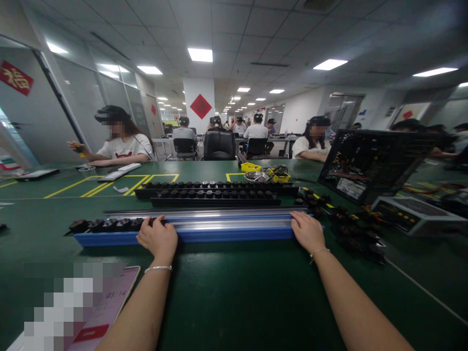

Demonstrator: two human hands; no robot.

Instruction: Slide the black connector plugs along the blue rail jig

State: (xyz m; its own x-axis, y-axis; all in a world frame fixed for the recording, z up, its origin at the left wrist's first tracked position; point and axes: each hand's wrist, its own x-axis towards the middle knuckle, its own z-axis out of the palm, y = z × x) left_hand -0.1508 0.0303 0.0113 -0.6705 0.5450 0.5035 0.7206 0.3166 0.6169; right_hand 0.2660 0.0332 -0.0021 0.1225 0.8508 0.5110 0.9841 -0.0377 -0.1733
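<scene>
A long blue rail (234,235) with a silvery inner channel lies crosswise on the green table. Small black socket-like parts (113,224) sit in a row at its left end. My left hand (158,237) is closed over the rail's near wall, right beside the last of these parts; its fingertips are partly hidden inside the channel. Near the right end, my right hand (308,231) grips the same wall with fingers bent over the edge. Behind it run two black strips, a nearer one (215,202) and a farther one (146,193), both lined with similar black parts.
Loose black parts (356,234) are heaped at the right, near a grey metal box (420,214) and an open computer case (365,165). A phone (120,292) lies at front left. Yellow trays (250,167) stand at the back. Co-workers sit across the table.
</scene>
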